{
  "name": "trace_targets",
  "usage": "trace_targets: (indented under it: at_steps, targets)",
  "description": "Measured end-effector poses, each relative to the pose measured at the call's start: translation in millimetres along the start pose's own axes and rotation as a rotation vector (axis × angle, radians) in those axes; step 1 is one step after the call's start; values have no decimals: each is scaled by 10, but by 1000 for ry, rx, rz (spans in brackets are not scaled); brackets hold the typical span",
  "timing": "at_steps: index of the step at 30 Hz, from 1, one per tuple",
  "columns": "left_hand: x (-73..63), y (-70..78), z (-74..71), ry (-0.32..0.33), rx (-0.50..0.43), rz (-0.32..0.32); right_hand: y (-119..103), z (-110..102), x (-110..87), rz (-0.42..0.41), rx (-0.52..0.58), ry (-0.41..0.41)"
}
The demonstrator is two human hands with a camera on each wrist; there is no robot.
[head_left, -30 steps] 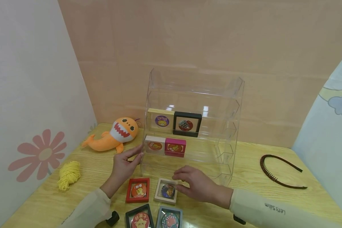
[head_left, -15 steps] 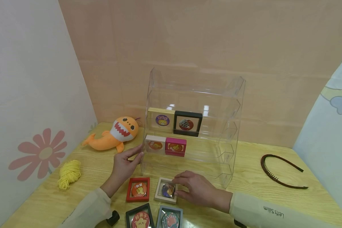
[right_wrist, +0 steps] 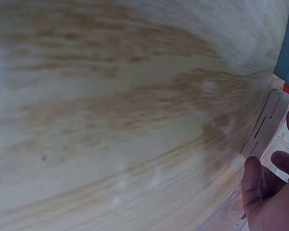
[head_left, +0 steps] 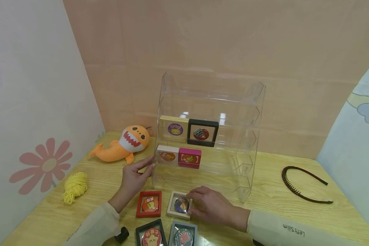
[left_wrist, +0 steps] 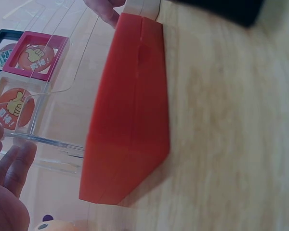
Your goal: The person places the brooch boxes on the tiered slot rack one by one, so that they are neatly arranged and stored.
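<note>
My left hand [head_left: 136,177] pinches the left side panel of a clear tiered display rack [head_left: 224,171]; its fingers [left_wrist: 20,163] lie by the panel edge in the left wrist view. My right hand [head_left: 213,206] is at the right edge of a beige badge frame [head_left: 171,209] lying flat on the table, its fingertips touching the edge. A gap shows between index finger and thumb. Left of it lies a red badge frame [head_left: 139,206]. Nearer me are a black frame [head_left: 141,235] and a grey-blue frame [head_left: 182,225].
On the rack stand a pale yellow frame [head_left: 172,119], black frame [head_left: 203,122], white frame [head_left: 169,149] and magenta frame [head_left: 190,152]. An orange shark plush [head_left: 113,152] and yellow yarn [head_left: 75,188] lie left. A brown headband [head_left: 290,186] lies right.
My right hand has come down slightly, and its fingertips have settled at the beige frame's right edge. My left hand keeps its place on the rack.
</note>
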State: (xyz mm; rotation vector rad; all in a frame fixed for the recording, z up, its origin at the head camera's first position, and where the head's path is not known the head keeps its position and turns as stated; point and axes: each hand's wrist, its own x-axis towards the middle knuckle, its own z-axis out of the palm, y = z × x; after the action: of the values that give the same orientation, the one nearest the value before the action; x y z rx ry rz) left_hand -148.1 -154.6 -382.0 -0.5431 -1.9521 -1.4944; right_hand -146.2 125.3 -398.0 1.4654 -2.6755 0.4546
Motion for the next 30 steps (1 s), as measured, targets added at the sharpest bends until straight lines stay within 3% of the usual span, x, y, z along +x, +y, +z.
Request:
trace_targets:
  at_steps: [10, 19, 30]
  targets:
    - [2, 14, -1, -2, -7, -18, -24, 19, 6, 0, 40, 34]
    - [-8, 2, 0, 4, -12, -5, -43, 40, 32, 31, 92, 13]
    - [-7, 12, -1, 0, -6, -11, -62, 37, 7, 53, 67, -11]
